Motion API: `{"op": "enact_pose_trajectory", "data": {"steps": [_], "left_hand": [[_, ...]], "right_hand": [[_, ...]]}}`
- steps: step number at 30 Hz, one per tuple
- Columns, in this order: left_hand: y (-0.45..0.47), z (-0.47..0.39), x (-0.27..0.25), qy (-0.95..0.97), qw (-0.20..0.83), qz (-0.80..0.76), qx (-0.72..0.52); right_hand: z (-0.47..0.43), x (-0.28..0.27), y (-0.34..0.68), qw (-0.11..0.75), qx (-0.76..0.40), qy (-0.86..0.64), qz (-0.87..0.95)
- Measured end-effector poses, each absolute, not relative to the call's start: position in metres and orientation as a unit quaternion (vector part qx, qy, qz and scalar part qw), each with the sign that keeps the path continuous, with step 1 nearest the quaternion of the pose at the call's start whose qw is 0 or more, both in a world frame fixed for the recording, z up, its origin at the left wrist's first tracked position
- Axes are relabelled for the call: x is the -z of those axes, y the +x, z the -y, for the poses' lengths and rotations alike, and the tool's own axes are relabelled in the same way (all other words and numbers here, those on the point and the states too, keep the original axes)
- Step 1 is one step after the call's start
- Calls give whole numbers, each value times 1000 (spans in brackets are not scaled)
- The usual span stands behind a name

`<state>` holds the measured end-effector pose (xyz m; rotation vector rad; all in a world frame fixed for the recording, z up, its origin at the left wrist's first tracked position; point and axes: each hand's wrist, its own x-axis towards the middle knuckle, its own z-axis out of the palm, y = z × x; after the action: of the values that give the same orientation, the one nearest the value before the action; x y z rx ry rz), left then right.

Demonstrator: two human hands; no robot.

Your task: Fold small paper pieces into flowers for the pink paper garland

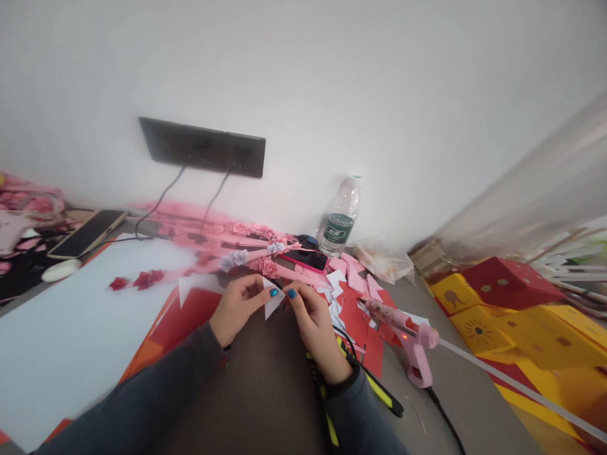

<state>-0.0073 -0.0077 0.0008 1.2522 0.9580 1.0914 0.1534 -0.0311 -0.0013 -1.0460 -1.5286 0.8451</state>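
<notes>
The left hand (238, 309) pinches a white paper triangle (271, 304) at twelve o'clock above the worktop (257, 405); the right hand (314, 321), grip narrow, pinches its three-o'clock corner; shaping seems in hand, calling next for even pressure.

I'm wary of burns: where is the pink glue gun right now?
In the head view, right of centre, the pink glue gun rests on the grey table, between the right hand and the yellow boxes.
</notes>
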Motion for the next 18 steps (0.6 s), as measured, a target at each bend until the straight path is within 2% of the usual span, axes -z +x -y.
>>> {"op": "enact_pose_trajectory", "data": {"steps": [8, 18], "left_hand": [[-6, 9, -2, 532, 577, -396, -477], [-2, 12, -2, 464, 648, -386, -464]], "right_hand": [[31, 2, 152, 513, -351, -445, 645], [33, -1, 152, 489, -342, -442, 669]]}}
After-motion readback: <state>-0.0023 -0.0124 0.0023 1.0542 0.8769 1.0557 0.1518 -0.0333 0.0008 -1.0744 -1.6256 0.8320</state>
